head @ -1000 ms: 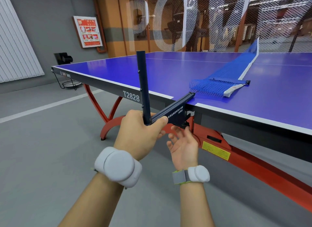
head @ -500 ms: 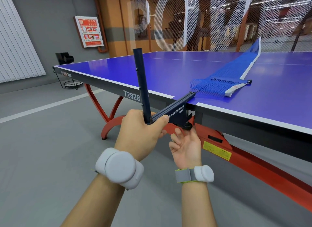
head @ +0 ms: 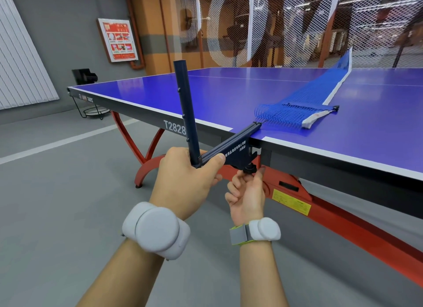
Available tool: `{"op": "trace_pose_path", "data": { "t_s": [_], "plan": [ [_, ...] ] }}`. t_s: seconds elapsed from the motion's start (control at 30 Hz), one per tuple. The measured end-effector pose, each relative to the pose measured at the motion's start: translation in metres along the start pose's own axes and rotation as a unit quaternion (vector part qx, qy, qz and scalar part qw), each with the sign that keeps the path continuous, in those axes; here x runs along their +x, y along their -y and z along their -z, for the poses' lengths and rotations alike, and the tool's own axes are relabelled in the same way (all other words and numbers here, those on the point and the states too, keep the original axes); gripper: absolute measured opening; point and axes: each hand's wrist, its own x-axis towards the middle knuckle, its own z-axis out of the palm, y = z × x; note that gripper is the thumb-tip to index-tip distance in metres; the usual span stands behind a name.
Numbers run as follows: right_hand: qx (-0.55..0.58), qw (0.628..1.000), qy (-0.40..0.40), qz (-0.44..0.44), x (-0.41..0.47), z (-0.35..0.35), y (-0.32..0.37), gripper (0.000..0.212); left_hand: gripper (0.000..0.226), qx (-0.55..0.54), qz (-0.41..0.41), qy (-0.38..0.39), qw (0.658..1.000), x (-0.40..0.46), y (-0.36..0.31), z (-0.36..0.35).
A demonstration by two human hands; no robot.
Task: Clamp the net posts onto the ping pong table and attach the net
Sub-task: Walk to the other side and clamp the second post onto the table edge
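Observation:
A dark blue net post (head: 185,107) stands upright just off the near side edge of the blue ping pong table (head: 377,128). Its clamp arm (head: 231,144) reaches onto the table edge. My left hand (head: 187,178) grips the base of the post where it meets the arm. My right hand (head: 247,192) is under the clamp, its fingertips pinching the black clamp screw knob (head: 249,168). The blue net (head: 297,110) lies flat along the table's middle, its near end bunched by the clamp.
The table's red legs (head: 343,226) run below and to the right of my hands. A black stand with a ring base (head: 91,96) sits near the table's far left corner. White mesh fencing (head: 297,25) closes the far side. Grey floor spreads to the left.
My right hand has risen from below the clamp, with open fingers, to the screw knob and now pinches it. My left hand keeps its hold on the post.

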Motion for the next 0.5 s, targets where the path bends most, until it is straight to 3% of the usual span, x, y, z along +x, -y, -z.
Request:
{"op": "trace_pose_path", "data": {
  "t_s": [0.13,0.33,0.5],
  "plan": [
    [0.053,0.998,0.012,0.032,-0.0022,-0.0024,-0.0091,0.047,0.015,0.003,-0.006,0.003,1.0,0.0,-0.0014,0.0021],
    [0.005,1.0,-0.024,0.006,-0.0029,-0.0074,-0.0022,0.059,0.018,0.005,-0.002,0.004,1.0,0.0008,-0.0006,0.0023],
    [0.052,0.998,0.011,0.023,-0.0041,-0.0091,-0.0075,0.047,0.015,0.001,-0.008,0.009,1.0,0.0017,-0.0011,0.0026]
  ]
}}
